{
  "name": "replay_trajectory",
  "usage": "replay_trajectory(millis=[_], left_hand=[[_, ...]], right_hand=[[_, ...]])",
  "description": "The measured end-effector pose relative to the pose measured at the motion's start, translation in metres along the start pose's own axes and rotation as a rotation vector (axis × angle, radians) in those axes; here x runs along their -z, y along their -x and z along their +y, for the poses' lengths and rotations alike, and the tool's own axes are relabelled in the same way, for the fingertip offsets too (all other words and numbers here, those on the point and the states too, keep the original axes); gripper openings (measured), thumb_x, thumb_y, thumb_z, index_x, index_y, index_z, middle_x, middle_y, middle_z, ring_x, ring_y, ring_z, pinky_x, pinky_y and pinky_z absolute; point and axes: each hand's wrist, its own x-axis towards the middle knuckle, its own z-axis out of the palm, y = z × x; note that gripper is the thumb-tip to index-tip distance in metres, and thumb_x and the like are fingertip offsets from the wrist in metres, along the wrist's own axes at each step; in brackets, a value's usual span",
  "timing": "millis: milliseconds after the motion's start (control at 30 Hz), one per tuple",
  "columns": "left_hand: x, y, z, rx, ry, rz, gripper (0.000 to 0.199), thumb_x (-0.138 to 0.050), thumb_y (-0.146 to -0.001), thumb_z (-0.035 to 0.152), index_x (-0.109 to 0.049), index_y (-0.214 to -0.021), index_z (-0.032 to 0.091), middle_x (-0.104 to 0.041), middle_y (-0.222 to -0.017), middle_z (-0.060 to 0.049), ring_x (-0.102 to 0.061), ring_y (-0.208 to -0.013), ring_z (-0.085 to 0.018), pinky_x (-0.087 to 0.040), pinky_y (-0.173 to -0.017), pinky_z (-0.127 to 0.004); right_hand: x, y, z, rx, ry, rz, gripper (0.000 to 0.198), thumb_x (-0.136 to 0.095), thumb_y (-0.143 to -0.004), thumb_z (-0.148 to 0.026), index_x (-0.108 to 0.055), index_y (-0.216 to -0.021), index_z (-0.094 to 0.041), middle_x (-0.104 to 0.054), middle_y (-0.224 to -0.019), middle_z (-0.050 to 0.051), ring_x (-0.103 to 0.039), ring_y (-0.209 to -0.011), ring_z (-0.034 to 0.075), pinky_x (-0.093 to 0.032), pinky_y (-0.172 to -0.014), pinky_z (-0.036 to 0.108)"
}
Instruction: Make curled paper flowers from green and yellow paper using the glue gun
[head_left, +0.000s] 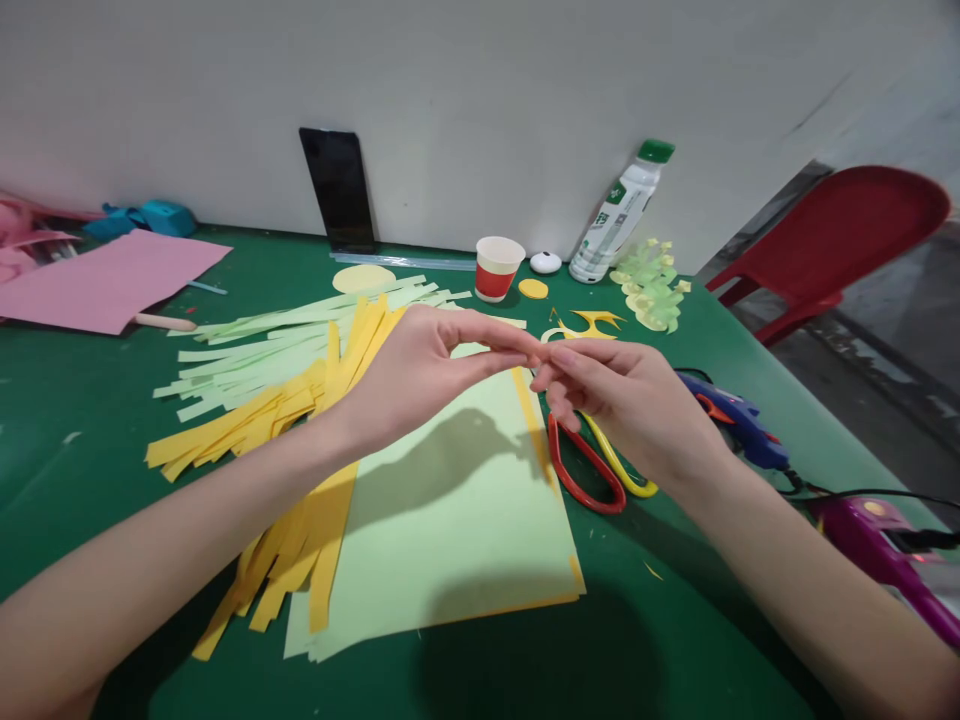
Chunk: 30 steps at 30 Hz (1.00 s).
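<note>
My left hand (442, 362) and my right hand (619, 395) meet at their fingertips above a stack of pale green paper sheets (457, 530). Both are closed in a pinch; whatever lies between the fingertips is too small or hidden to name. Yellow paper strips (330, 560) lie beneath my left forearm, with light green paper strips (247, 345) behind them. Under my right hand are scissors (589, 470) with red and yellow handles, their blades hidden. Yellow paper scraps (592, 325) sit just beyond my right fingers.
At the back stand a paper cup (496, 270), a leaning bottle (619, 215) and a phone (337, 190) against the wall. Paper flowers (652, 290) lie at right. A blue glue gun (739, 420) with a cord is by my right arm. Pink paper (112, 280) lies left.
</note>
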Motion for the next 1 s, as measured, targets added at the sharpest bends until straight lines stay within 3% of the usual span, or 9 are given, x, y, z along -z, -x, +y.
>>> replay_trajectory(millis=[167,333,433,633,700,800,900,1000], left_hand=[[-0.003,0.004,0.002,-0.074,-0.116,0.049,0.008,-0.07,-0.073,0.027,-0.07,-0.07,0.02,-0.068,-0.071,0.003,-0.059,-0.068,-0.01,-0.046,-0.067,-0.02],[-0.003,0.002,-0.003,-0.161,-0.2,0.014,0.004,-0.068,-0.075,0.02,-0.072,-0.078,0.019,-0.068,-0.072,0.002,-0.058,-0.068,-0.01,-0.044,-0.063,-0.021],[-0.002,0.0,-0.008,-0.254,-0.326,0.008,0.005,-0.069,-0.075,0.019,-0.071,-0.07,0.019,-0.066,-0.067,0.001,-0.055,-0.065,-0.011,-0.042,-0.062,-0.025],[0.007,-0.003,-0.007,-0.281,-0.452,0.004,0.029,-0.078,-0.064,0.025,-0.053,-0.052,0.016,-0.056,-0.056,0.004,-0.048,-0.061,-0.011,-0.039,-0.062,-0.025],[0.011,-0.004,-0.006,-0.266,-0.49,0.017,0.034,-0.077,-0.065,0.029,-0.049,-0.052,0.016,-0.052,-0.054,0.005,-0.045,-0.057,-0.009,-0.035,-0.056,-0.022],[0.011,-0.005,-0.008,-0.302,-0.537,-0.028,0.039,-0.07,-0.074,0.033,-0.043,-0.051,0.015,-0.047,-0.051,0.006,-0.039,-0.049,-0.007,-0.029,-0.048,-0.02],[0.005,-0.004,-0.015,-0.486,-0.641,-0.224,0.036,-0.063,-0.079,0.019,-0.043,-0.048,0.015,-0.044,-0.046,0.006,-0.04,-0.05,-0.008,-0.03,-0.049,-0.021],[-0.003,-0.001,-0.02,-0.615,-0.885,-0.312,0.031,-0.061,-0.075,0.013,-0.046,-0.049,0.017,-0.048,-0.045,0.004,-0.042,-0.054,-0.012,-0.034,-0.056,-0.025]], right_hand=[[0.0,-0.001,0.0,0.011,-0.068,-0.008,0.009,-0.066,-0.076,-0.025,-0.07,-0.082,-0.02,-0.064,-0.068,0.0,-0.057,-0.056,0.007,-0.048,-0.051,0.018],[-0.001,0.003,-0.007,0.033,-0.039,0.001,0.006,-0.064,-0.076,-0.019,-0.07,-0.079,-0.02,-0.063,-0.067,-0.001,-0.058,-0.059,0.008,-0.047,-0.051,0.018],[-0.001,0.005,-0.011,0.047,-0.058,0.015,0.009,-0.061,-0.077,-0.016,-0.069,-0.076,-0.019,-0.062,-0.069,0.0,-0.056,-0.058,0.007,-0.046,-0.05,0.018],[0.005,0.003,-0.008,0.103,0.035,0.111,0.011,-0.059,-0.078,-0.016,-0.069,-0.078,-0.022,-0.061,-0.077,-0.001,-0.052,-0.061,0.006,-0.043,-0.051,0.018],[0.003,0.001,-0.003,0.075,0.118,0.071,0.008,-0.062,-0.078,-0.022,-0.069,-0.081,-0.023,-0.061,-0.078,-0.001,-0.052,-0.062,0.006,-0.044,-0.053,0.018],[-0.003,0.0,0.003,-0.035,0.12,-0.098,0.015,-0.06,-0.08,-0.032,-0.069,-0.084,-0.02,-0.061,-0.081,0.001,-0.054,-0.066,0.007,-0.046,-0.056,0.018],[-0.011,0.0,0.009,-0.177,0.003,-0.302,0.025,-0.054,-0.084,-0.037,-0.068,-0.081,-0.015,-0.063,-0.083,0.004,-0.057,-0.072,0.009,-0.048,-0.061,0.021],[-0.015,0.001,0.016,-0.252,-0.008,-0.356,0.023,-0.059,-0.08,-0.035,-0.068,-0.078,-0.014,-0.065,-0.08,0.004,-0.059,-0.072,0.01,-0.049,-0.064,0.022]])
